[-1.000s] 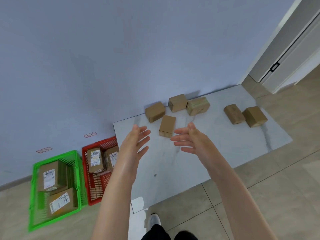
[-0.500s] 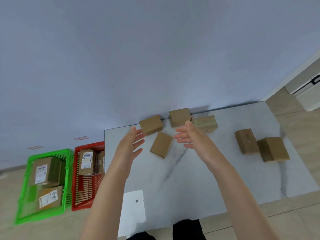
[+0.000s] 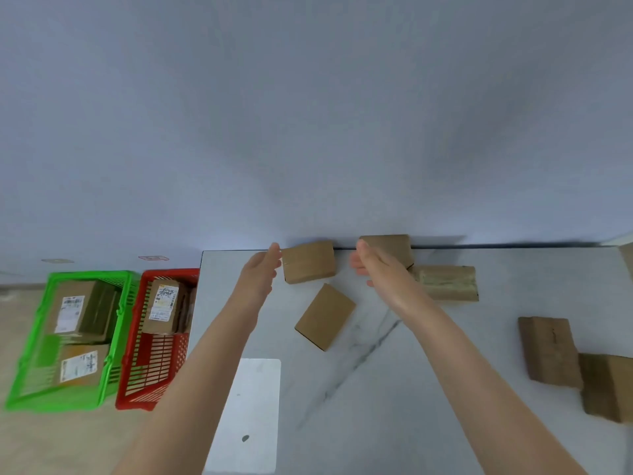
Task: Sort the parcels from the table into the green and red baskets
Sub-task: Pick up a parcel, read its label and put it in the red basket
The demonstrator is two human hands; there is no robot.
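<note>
Several brown cardboard parcels lie on the white marble table. One parcel rests against the wall at the table's back. My left hand is open at that parcel's left side, fingertips at its edge. My right hand is open to its right, a small gap away, and covers part of a second back parcel. A flat parcel lies between my forearms. On the floor at left stand the green basket and the red basket, each holding labelled parcels.
A taped parcel lies right of my right hand. Two more parcels sit at the table's right, and another pokes in at the right edge. The blue-grey wall borders the table's back. A bright patch marks the table's front left.
Both hands have reached forward from above the flat parcel to either side of the back-left parcel at the wall. The view has moved closer over the table.
</note>
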